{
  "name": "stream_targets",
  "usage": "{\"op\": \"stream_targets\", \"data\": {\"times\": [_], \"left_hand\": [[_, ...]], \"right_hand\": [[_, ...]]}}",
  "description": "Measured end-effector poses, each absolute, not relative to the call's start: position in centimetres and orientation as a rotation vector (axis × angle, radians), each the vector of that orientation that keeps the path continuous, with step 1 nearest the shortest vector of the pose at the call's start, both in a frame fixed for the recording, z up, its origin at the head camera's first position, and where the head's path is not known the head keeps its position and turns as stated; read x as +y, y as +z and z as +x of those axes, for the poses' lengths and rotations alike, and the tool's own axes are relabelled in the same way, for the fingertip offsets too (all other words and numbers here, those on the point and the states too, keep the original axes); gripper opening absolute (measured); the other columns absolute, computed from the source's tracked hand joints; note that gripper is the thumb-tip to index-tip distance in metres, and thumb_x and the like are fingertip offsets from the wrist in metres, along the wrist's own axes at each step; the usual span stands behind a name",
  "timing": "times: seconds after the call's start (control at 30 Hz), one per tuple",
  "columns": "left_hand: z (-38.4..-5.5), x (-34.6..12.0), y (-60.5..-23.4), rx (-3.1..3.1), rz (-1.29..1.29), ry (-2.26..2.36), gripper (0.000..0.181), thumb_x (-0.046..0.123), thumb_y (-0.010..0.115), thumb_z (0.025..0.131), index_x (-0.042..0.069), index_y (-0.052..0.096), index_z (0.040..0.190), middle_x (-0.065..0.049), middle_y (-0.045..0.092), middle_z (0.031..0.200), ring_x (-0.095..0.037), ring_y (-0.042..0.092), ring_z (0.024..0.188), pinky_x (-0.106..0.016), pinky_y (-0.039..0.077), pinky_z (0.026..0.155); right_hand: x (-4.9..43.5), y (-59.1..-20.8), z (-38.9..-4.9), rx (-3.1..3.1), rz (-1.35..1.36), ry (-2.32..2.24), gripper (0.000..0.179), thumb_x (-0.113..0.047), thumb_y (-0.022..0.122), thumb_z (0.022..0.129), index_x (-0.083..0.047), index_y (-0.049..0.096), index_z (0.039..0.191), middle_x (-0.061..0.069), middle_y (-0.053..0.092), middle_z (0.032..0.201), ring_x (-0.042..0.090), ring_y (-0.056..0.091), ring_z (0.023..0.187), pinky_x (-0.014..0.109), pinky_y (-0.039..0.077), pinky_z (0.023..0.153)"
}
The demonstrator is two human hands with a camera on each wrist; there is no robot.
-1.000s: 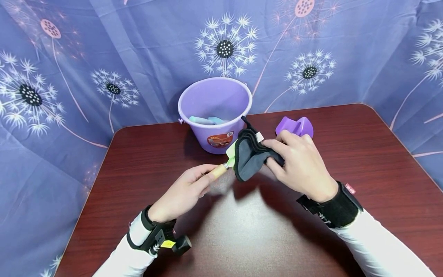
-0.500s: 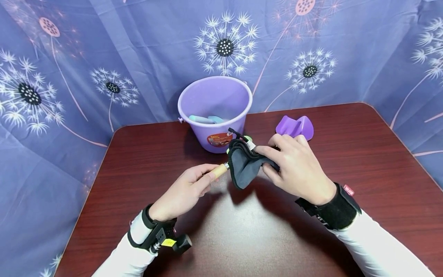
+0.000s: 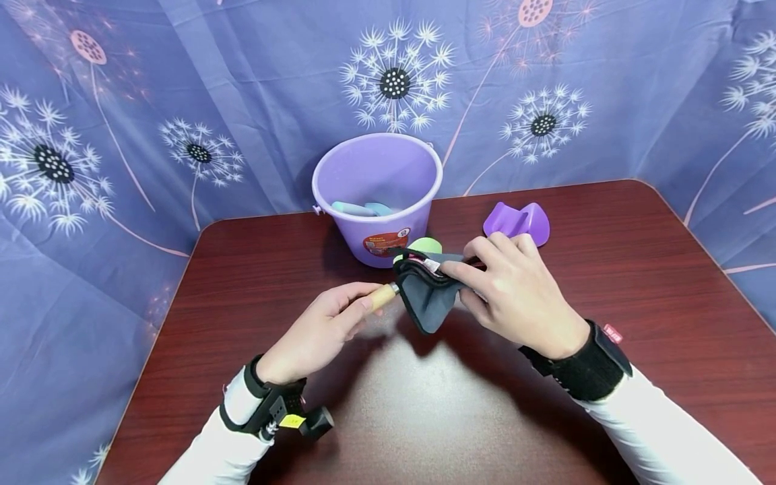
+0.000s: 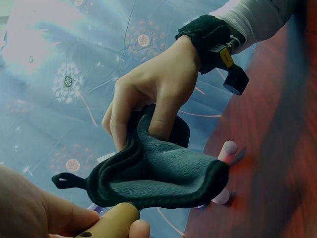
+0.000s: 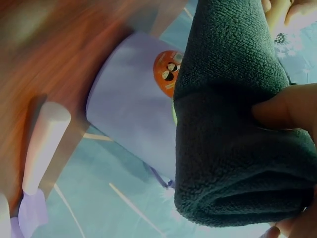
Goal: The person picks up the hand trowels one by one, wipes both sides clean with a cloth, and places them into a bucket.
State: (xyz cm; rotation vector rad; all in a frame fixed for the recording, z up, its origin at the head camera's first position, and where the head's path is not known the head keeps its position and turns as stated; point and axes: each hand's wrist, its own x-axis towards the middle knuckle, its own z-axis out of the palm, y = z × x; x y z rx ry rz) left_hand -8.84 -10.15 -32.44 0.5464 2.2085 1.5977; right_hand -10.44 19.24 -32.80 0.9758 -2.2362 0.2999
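Observation:
My left hand grips the wooden handle of a small trowel. Its light green blade shows only at the far edge, behind a dark grey cloth with black trim, a small white tag and a loop. My right hand pinches the folded cloth against the blade, thumb below and fingers above. The left wrist view shows the cloth draped just beyond the handle end. In the right wrist view the thick cloth hides the blade almost entirely.
Behind the hands stands a purple bucket with a light blue tool inside. A purple curved object lies right of it; the right wrist view shows a pale handle there. Patterned blue fabric hangs around the dark red table.
The right hand has shifted slightly left with the cloth, over the trowel's blade. More of the green blade's far end now shows above the cloth; the left hand has barely moved.

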Motion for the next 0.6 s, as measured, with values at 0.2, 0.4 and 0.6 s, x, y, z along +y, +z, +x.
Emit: {"op": "stream_targets", "data": {"times": [0.2,0.4,0.6], "left_hand": [[-8.9,-10.5,-32.3,2.197,0.521,1.591,0.029,0.024,0.047,0.107,0.016,0.062,0.130,-0.012,0.047,0.075,-0.012,0.033,0.056,-0.023,0.026,0.045],[-8.9,-10.6,-32.3,2.211,0.518,1.570,0.029,0.027,0.048,0.106,0.022,0.063,0.130,-0.008,0.046,0.071,-0.013,0.032,0.054,-0.024,0.027,0.045],[-8.8,-10.7,-32.3,2.212,0.525,1.551,0.029,0.027,0.048,0.106,0.023,0.063,0.131,-0.008,0.044,0.070,-0.013,0.030,0.053,-0.024,0.026,0.045]], "right_hand": [[19.7,-32.8,-10.9,-2.213,0.979,0.256,0.036,-0.014,0.043,0.090,-0.019,0.073,0.110,0.011,0.057,0.098,0.032,0.048,0.082,0.050,0.031,0.064],[20.7,-32.7,-11.3,-2.249,0.927,0.222,0.035,-0.013,0.048,0.087,-0.019,0.073,0.112,0.012,0.058,0.102,0.034,0.051,0.090,0.051,0.031,0.065],[21.5,-32.7,-11.8,-2.259,0.857,0.219,0.034,-0.015,0.051,0.085,-0.019,0.072,0.111,0.014,0.058,0.103,0.035,0.052,0.092,0.053,0.032,0.069]]}}
